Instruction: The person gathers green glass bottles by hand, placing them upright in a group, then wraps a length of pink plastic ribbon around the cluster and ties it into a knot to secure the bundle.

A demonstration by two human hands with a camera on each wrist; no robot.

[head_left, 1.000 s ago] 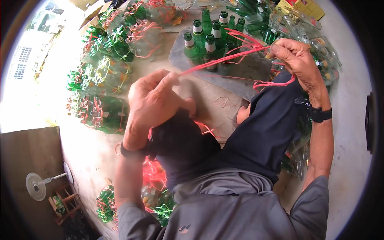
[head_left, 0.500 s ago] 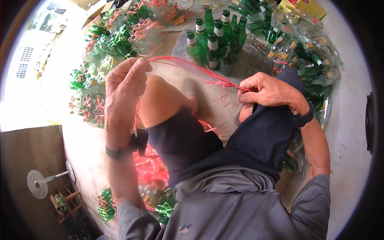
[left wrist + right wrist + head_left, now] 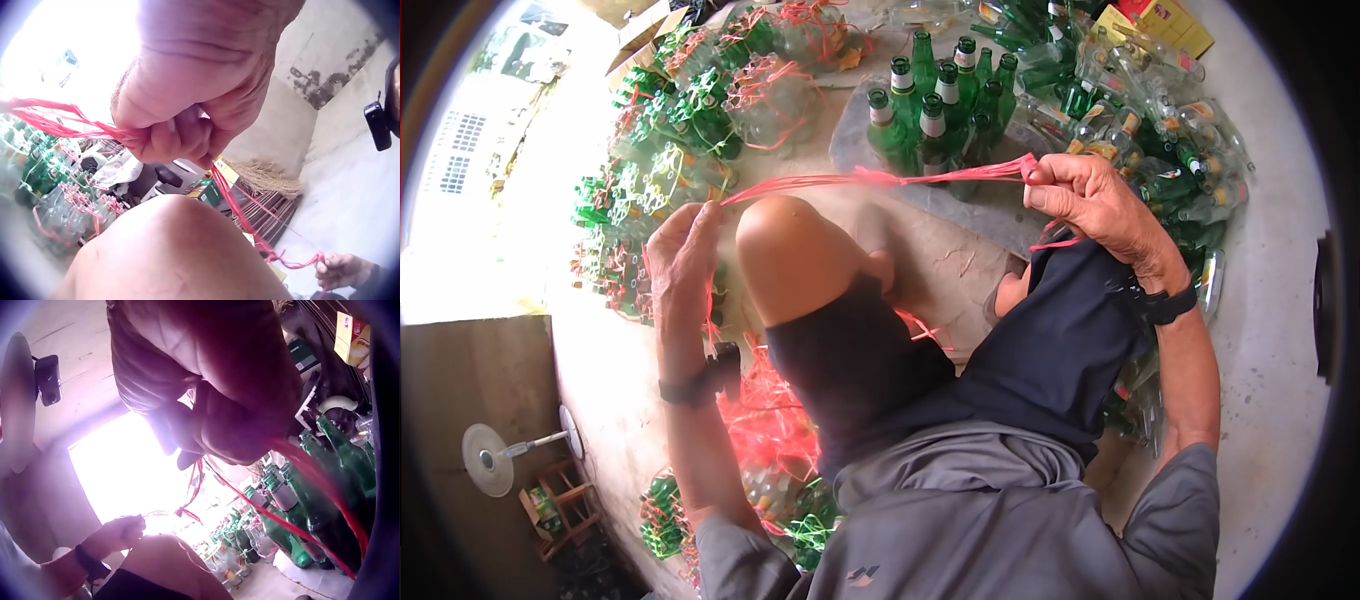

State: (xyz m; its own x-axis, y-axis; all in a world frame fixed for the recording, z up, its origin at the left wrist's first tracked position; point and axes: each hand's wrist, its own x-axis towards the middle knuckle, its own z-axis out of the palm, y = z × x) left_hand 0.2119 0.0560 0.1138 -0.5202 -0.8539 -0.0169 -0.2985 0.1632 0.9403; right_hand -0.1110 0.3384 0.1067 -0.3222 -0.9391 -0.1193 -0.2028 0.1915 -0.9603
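Note:
A bundle of thin pink-red plastic twine (image 3: 830, 181) stretches nearly level between both hands, above the bare knee, with a knotted part near its middle. My left hand (image 3: 683, 255) grips one end, and loose strands hang below it along the wrist. In the left wrist view the curled fingers (image 3: 178, 140) close round the strands. At the other end my right hand (image 3: 1090, 205) pinches the twine between thumb and forefinger, a short tuft standing above the fingertips and a loop dangling beneath. The right wrist view shows strands (image 3: 281, 528) trailing from that hand.
Several green bottles (image 3: 930, 125) stand upright on a grey sheet (image 3: 850, 130) ahead. Loose bottles (image 3: 1170, 150) are heaped on the right. Bottles tied in bundles (image 3: 685, 110) line the left. A pink twine pile (image 3: 770, 415) lies beside the left thigh, and a fan (image 3: 488, 460) stands behind.
The left hand has moved left and down, then lower still, drawing the twine out. The right hand dipped toward the knee, then rose again, and the slack twine has straightened.

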